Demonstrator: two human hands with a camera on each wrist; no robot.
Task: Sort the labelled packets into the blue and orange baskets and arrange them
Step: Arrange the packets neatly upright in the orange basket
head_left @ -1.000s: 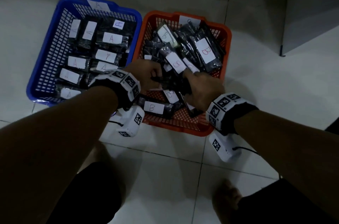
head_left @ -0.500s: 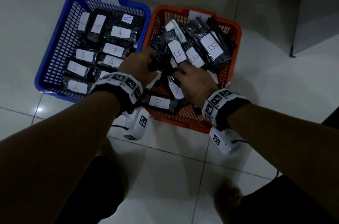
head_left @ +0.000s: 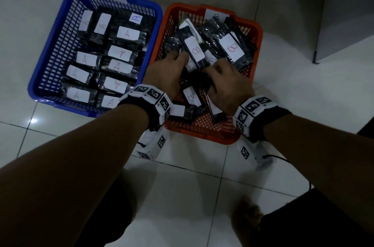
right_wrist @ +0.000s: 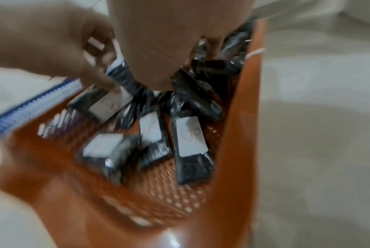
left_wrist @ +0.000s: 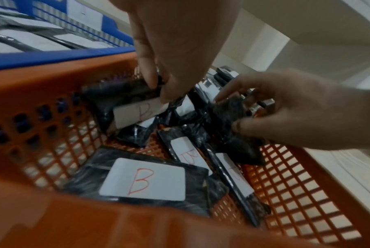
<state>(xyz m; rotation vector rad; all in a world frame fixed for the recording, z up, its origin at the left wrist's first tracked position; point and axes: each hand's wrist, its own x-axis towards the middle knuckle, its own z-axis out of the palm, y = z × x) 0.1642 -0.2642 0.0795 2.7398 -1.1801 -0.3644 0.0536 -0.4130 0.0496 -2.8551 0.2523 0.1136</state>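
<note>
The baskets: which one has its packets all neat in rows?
The blue basket. Its A packets lie flat in tidy rows; the orange basket holds B packets in a jumble.

A: Where does the head camera sit?

B: High above, facing forward and down over both forearms. It takes in the whole blue basket (head_left: 50, 48) and orange basket (head_left: 255, 30) side by side on the tiled floor (head_left: 283, 105).

A: And the wrist cameras?

B: Each rides low and close, just over the orange basket's near rim. The left wrist view looks along the left hand (left_wrist: 179, 42) toward the far wall; the right wrist view does the same from the right hand (right_wrist: 158, 38), though it is blurred.

A: What do they share?

B: All three see the B-labelled packets (left_wrist: 143, 179) inside the orange basket, and each wrist view catches the opposite hand.
</note>
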